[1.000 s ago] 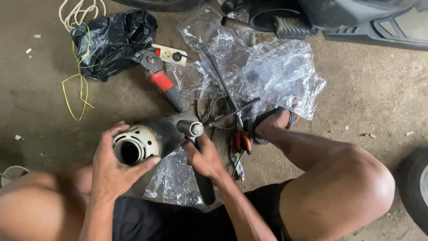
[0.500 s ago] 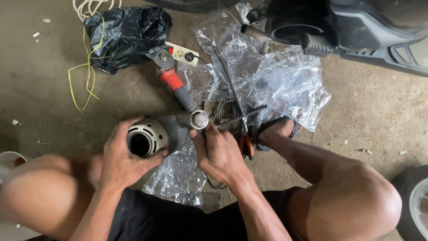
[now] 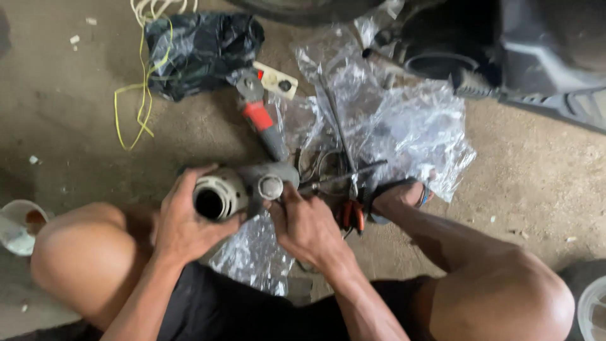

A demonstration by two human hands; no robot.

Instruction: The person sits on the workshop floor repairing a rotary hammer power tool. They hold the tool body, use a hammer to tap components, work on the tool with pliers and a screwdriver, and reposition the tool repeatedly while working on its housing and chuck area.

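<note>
Gripping the grey round-mouthed metal housing (image 3: 243, 189), left hand (image 3: 183, 221) should brace firmly while right hand (image 3: 306, 224) pinches its silver cap (image 3: 271, 187).

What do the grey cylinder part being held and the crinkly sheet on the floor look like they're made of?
Grey cylinder part with round opening: likely metal, with a dull, worn grey finish and pale rim. Crinkly clear sheet: thin transparent plastic, glossy, with wrinkles that catch the light.

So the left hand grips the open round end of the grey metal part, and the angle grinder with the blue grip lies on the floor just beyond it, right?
Not quite. In the head view the angle grinder has a red grip, not blue. The rest holds: the left hand grips the open round end of the grey metal part, and the grinder lies on the floor just beyond it.
</note>
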